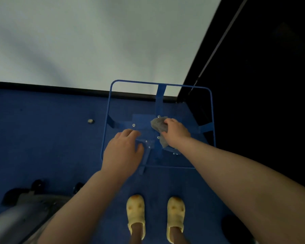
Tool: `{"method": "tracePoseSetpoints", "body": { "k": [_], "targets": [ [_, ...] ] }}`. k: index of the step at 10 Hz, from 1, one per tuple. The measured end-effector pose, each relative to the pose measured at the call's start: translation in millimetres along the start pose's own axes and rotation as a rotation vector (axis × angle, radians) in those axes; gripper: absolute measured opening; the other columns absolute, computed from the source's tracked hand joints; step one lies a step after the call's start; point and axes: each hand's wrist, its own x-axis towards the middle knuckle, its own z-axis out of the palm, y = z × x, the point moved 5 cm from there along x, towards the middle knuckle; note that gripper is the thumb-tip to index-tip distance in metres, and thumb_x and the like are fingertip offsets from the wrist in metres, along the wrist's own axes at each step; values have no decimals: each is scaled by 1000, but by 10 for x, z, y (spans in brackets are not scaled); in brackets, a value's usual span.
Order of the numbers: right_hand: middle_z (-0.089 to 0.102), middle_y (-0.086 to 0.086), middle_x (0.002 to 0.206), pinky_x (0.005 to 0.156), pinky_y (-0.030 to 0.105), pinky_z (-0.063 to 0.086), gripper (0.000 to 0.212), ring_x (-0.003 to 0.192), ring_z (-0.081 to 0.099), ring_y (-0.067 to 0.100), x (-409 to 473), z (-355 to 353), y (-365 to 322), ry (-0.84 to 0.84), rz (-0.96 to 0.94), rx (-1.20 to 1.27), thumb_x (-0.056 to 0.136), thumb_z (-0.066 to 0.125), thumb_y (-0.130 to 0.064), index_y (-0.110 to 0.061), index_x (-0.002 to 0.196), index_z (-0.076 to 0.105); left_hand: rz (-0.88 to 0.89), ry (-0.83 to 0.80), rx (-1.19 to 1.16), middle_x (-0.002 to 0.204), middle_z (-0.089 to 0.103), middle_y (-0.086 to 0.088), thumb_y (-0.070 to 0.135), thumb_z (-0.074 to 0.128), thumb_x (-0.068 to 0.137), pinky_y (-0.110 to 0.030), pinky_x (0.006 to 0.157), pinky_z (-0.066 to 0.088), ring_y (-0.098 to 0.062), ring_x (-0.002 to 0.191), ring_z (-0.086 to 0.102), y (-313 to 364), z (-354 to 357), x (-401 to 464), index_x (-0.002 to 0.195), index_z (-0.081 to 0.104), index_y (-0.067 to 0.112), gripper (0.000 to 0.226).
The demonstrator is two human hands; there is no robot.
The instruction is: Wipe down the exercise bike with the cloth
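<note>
— What had the right hand point(176, 131) got?
— Its grip was closed round a crumpled grey cloth point(159, 126), pressed on the blue metal frame's point(212, 110) centre plate.
— And the left hand point(123, 148)?
— Fingers spread flat on the same plate, holding nothing — yellow clogs point(136, 212) stood on blue carpet point(42, 138) below.

1. Blue carpet point(42, 138) is covering the whole floor and running up to a plain white wall point(77, 41) with a dark skirting strip point(51, 88), suggesting an indoor gym or office-like room.
2. A blue metal frame point(212, 120) is standing on the carpet.
3. Grey wheeled equipment point(25, 205) is sitting at the lower left.
</note>
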Motion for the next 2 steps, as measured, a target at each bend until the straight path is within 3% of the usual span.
{"method": "tracePoseSetpoints", "body": {
  "k": [2],
  "targets": [
    [38,-3,144,87,37,47,47,125,41,22,-403,-756,-158,105,-111,-101,92,52,-19,-23,137,41,-12,2,55,134,50,5,29,46,92,-30,90,38,-19,119,46,157,-415,39,127,51,23,36]
  ]
}}
